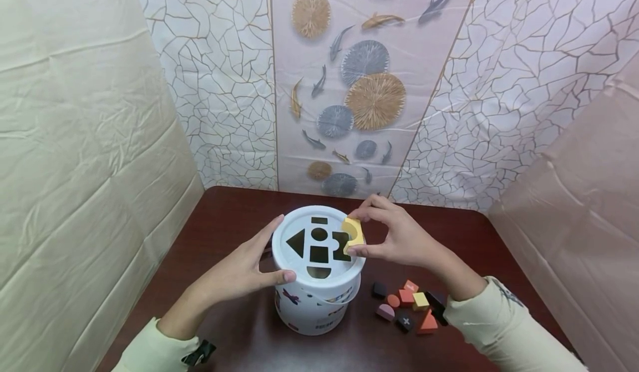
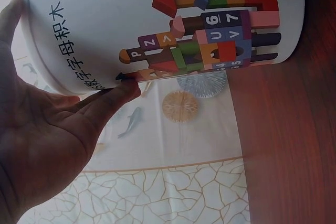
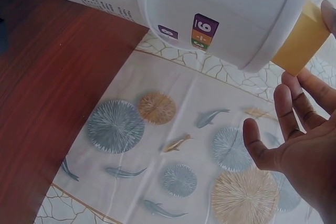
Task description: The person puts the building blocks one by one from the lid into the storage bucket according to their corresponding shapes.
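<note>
The right hand (image 1: 399,238) pinches a yellow arch-shaped block (image 1: 357,238) between thumb and fingers, at the notched hole (image 1: 341,254) of the white lid (image 1: 345,273); whether block and lid touch, I cannot tell. The left hand (image 1: 238,271), with thumb and fingers spread apart, rests against the lid's left rim. Smaller blocks (image 1: 406,297) lie near the bucket (image 1: 319,312).

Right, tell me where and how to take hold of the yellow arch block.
Pinch the yellow block by its two ends, coming from the right, as the right hand does. Its curved notch faces left, over the white lid, so that side would likely give a poorer hold.
</note>
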`<state>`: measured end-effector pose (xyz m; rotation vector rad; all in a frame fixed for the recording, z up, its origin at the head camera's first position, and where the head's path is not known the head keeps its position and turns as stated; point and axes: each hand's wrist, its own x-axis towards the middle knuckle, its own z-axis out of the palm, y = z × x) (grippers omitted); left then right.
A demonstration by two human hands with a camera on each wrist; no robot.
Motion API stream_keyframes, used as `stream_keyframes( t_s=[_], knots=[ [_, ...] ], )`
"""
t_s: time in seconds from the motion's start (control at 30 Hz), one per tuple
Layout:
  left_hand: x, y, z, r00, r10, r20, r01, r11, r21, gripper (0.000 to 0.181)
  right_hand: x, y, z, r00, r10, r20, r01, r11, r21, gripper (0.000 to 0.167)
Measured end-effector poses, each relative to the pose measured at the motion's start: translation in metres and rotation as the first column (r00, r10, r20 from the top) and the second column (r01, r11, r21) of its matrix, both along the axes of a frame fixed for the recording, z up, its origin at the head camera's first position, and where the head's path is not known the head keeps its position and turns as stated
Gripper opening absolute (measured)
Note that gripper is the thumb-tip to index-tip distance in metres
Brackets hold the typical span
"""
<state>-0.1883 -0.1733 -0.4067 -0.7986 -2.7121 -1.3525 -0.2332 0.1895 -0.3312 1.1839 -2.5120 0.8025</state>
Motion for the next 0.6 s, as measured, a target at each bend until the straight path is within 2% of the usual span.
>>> stream_keyframes(
  t_s=[0.6],
  knots=[
    [0.000, 0.000, -0.002, 1.000, 0.006, 0.009, -0.006, 1.000, 0.009, 0.121, -0.002, -0.014, -0.011, 0.998, -0.006, 0.068, 0.005, 1.000, 0.027, 0.055]
  ],
)
